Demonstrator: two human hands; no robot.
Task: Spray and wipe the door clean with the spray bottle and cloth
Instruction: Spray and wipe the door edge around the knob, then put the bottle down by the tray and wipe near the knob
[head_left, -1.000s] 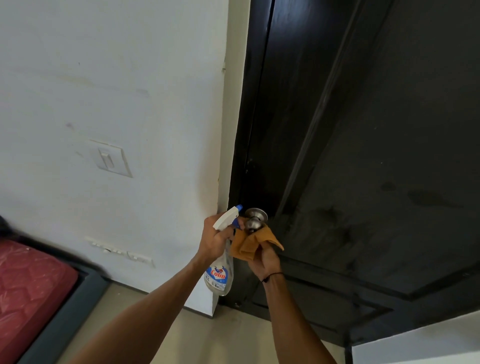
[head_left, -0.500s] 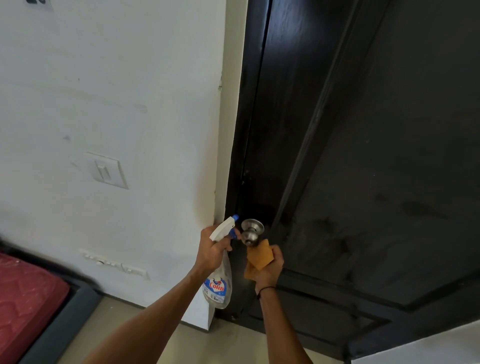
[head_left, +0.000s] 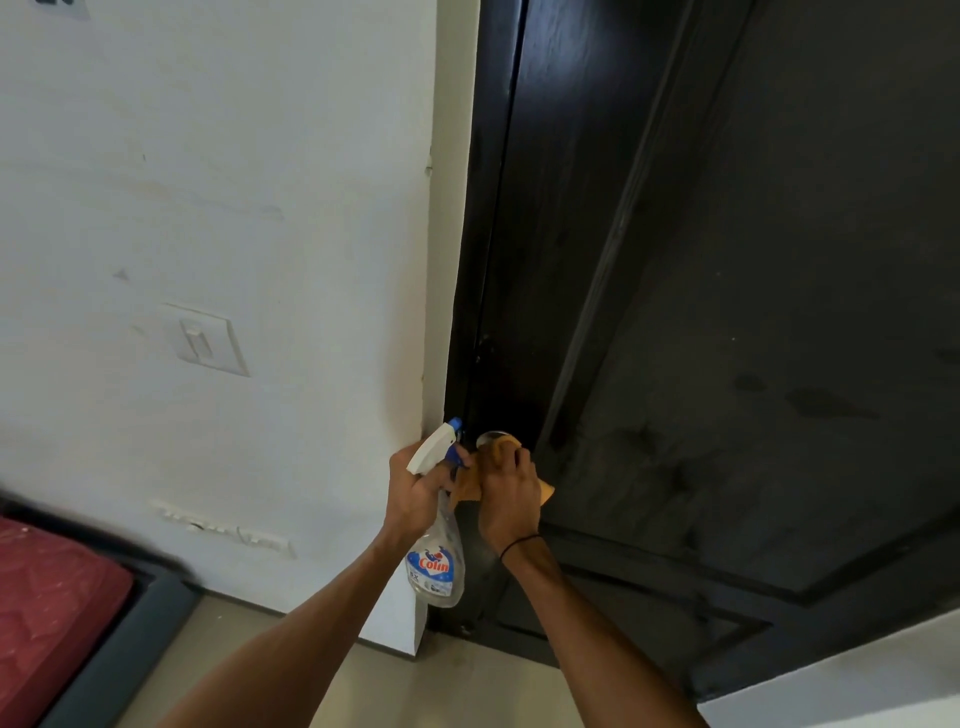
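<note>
over the knob (head_left: 487, 439), an orange cloth (head_left: 496, 457), crumpled.

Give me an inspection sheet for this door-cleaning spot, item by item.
Surface: black door, dull smears on its lower panel.
Job's things: spray bottle hangs nozzle-up beside the knob; orange cloth covers the door knob.
Clutter: nothing seen.
Grips: left hand grips the bottle neck; right hand presses the cloth round the knob.
Cables: nothing seen.
Surroundings: white wall with a light switch; red cushion at lower left; pale floor.
</note>
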